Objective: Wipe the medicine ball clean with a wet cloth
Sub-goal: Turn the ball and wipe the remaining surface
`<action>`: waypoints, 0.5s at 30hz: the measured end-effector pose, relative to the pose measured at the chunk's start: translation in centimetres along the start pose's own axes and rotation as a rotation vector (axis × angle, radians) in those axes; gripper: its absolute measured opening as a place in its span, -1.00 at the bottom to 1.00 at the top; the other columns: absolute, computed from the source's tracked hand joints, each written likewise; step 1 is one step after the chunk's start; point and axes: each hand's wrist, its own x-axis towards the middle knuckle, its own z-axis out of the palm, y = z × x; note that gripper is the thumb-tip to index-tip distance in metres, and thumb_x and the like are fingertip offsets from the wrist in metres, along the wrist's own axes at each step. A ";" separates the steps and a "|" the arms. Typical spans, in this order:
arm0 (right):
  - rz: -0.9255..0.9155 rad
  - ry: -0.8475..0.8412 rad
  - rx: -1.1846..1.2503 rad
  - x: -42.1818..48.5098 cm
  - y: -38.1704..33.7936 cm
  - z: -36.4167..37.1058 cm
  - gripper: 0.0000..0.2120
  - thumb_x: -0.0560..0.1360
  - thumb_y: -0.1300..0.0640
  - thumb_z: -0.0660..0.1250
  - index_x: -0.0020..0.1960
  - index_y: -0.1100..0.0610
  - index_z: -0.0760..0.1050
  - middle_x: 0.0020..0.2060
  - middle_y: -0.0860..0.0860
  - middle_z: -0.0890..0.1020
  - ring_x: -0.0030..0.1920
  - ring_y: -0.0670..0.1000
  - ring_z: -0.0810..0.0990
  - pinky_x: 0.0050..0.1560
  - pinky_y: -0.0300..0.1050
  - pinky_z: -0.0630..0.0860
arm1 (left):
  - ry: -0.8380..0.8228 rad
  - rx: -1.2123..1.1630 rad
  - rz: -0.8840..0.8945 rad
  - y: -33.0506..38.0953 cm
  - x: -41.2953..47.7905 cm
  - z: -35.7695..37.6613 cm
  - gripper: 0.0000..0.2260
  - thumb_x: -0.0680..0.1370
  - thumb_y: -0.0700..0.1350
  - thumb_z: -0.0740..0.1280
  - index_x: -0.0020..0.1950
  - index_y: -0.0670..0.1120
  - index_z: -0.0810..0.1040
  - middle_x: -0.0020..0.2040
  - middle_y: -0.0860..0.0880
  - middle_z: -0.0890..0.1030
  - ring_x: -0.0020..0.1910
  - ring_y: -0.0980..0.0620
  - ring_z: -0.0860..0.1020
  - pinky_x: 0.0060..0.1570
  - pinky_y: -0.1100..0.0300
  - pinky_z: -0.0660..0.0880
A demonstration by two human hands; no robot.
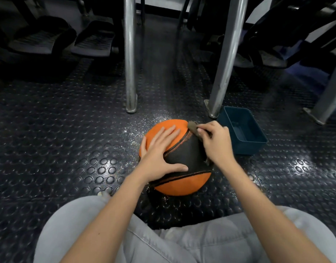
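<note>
Our orange-and-black medicine ball [182, 158] on the studded floor [59, 139] right in front of our knees, left hand [159, 150] spread flat on top, right hand [214, 141] pinching a brownish cloth [193, 127] against its far side, blue tub [243, 130] just right of the ball, chrome legs [130, 54] behind it

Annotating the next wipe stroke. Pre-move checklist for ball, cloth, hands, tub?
1. Medicine ball steadied by left hand, flat on top: ok.
2. Cloth pinched by right hand: ok.
3. Cloth touching the ball's far side: ok.
4. Cloth wet: cannot tell.
5. Blue tub upright on the floor, apart from the ball: ok.
6. Water in tub: cannot tell.
</note>
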 end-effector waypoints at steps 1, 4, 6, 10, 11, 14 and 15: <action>-0.068 0.035 -0.030 -1.0 -0.6 0.1 -0.83 0.54 0.18 0.30 0.06 0.14 0.63 -0.06 0.01 0.60 -0.09 0.09 0.41 -0.06 -0.25 0.22 | 0.037 -0.003 0.001 0.0 0.1 0.4 -0.17 0.14 0.45 0.29 0.33 0.45 -0.01 0.32 0.58 -0.09 0.36 0.51 -0.23 0.40 0.04 -0.36; -0.348 0.013 -0.073 -4.5 -1.8 -0.5 -0.76 0.53 0.08 0.25 0.06 0.14 0.63 -0.10 -0.02 0.59 -0.14 0.02 0.32 -0.09 -0.28 0.26 | 0.107 -0.015 -0.018 -0.4 0.2 0.9 -0.12 0.13 0.47 0.25 0.39 0.35 0.00 0.35 0.53 -0.09 0.34 0.53 -0.22 0.40 0.10 -0.30; -0.423 -0.050 -0.098 -4.1 -1.2 -0.9 -0.77 0.53 0.07 0.26 0.06 0.13 0.64 -0.08 -0.03 0.59 -0.12 0.01 0.32 -0.09 -0.27 0.29 | 0.106 -0.022 -0.019 -0.6 0.1 0.9 -0.10 0.13 0.46 0.25 0.40 0.33 -0.02 0.35 0.51 -0.09 0.36 0.49 -0.19 0.40 0.11 -0.29; -0.036 -0.017 -0.076 0.7 -0.3 -0.4 -0.79 0.58 0.13 0.25 0.12 0.12 0.61 -0.02 0.00 0.58 -0.02 0.08 0.38 -0.13 -0.25 0.16 | 0.078 -0.013 -0.039 0.0 0.6 0.8 -0.06 0.16 0.43 0.29 0.45 0.28 -0.03 0.36 0.48 -0.10 0.40 0.39 -0.15 0.43 0.04 -0.30; 0.025 0.001 -0.105 1.0 -0.4 0.0 -0.78 0.58 0.12 0.23 0.13 0.11 0.60 -0.01 -0.01 0.57 0.00 0.10 0.38 -0.13 -0.23 0.17 | 0.080 -0.008 -0.051 0.1 0.7 0.8 -0.06 0.17 0.42 0.31 0.46 0.28 -0.03 0.37 0.46 -0.08 0.40 0.38 -0.15 0.44 0.02 -0.30; -0.110 0.054 -0.176 -1.5 -2.9 0.6 -0.81 0.56 0.14 0.27 0.06 0.12 0.63 -0.06 0.00 0.59 -0.09 0.11 0.38 -0.15 -0.11 0.35 | 0.127 -0.018 -0.055 -0.4 0.6 0.9 -0.10 0.14 0.45 0.25 0.40 0.32 -0.03 0.37 0.46 -0.07 0.39 0.41 -0.14 0.45 0.05 -0.27; -0.227 0.062 -0.186 -3.0 -3.6 0.7 -0.83 0.53 0.15 0.29 0.01 0.13 0.65 -0.11 0.00 0.60 -0.14 0.14 0.41 -0.20 -0.09 0.40 | 0.141 -0.030 -0.053 -0.6 0.5 1.0 -0.13 0.14 0.44 0.23 0.39 0.32 -0.01 0.37 0.46 -0.06 0.39 0.42 -0.14 0.45 0.06 -0.25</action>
